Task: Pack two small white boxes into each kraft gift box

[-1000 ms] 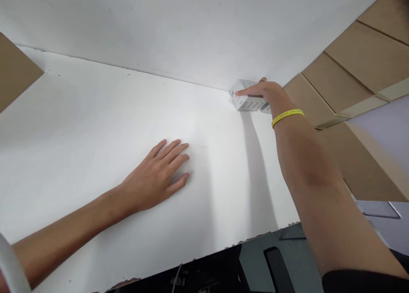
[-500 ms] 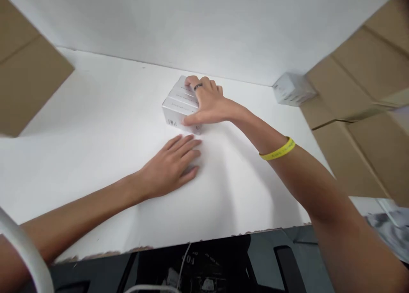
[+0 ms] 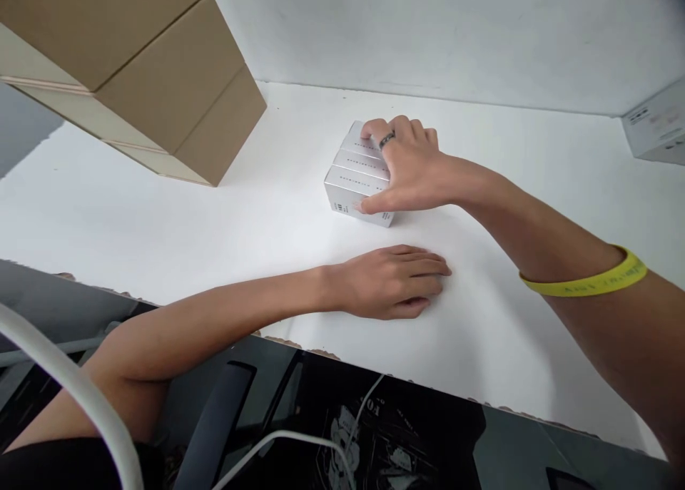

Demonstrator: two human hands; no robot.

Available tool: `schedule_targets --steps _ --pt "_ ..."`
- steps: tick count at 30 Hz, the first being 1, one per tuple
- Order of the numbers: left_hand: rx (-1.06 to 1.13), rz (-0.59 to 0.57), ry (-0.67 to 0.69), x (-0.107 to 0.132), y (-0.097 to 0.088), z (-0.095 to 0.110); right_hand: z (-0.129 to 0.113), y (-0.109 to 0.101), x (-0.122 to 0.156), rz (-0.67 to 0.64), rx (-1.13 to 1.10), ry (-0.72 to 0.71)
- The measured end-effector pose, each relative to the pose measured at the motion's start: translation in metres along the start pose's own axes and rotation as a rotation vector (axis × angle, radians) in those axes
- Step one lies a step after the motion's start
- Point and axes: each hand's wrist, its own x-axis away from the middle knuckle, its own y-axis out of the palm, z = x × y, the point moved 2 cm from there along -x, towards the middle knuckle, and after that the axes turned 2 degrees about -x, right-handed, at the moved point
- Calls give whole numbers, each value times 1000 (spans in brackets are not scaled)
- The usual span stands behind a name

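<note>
A row of 3 small white boxes stands side by side on the white table, with fine print on top and on the front end. My right hand spans the row from front to back, thumb on the near end and fingers over the far side. Its palm hides the right part of the boxes. On the tabletop nearer to me lies my left hand, palm down with fingers stretched to the right. It holds nothing that I can see.
Stacked brown cartons rise at the left of the table. Against the back wall at far right is another white box. The table's front edge is chipped. White cables hang below it.
My view has swung left, so the left cartons show more fully. My left hand has slid right, with its fingers drawn closer together. My right hand keeps its grip on the boxes.
</note>
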Motion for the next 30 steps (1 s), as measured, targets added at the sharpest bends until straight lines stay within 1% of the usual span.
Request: schedule_targets --steps 4,8,12,16,20,24,28,30 --pt "-14 0 -7 0 0 1 -2 -1 1 5 25 -18" --pt "-32 4 1 1 1 2 -6 -5 2 -26 63 75" --pt "-42 -17 -1 1 3 1 -13 -7 2 -52 72 135" --pt "-24 -20 -4 1 5 0 -18 -9 3 -59 81 159" --pt "-3 -21 -5 1 6 1 -14 -11 -1 -102 138 181" --pt "21 -43 -8 2 4 1 -11 -15 -20 -137 199 241" --pt "56 -56 -6 2 2 1 -21 -13 -56 -132 282 244" --pt "65 -68 -8 3 2 0 -24 -9 -77 -154 276 271"
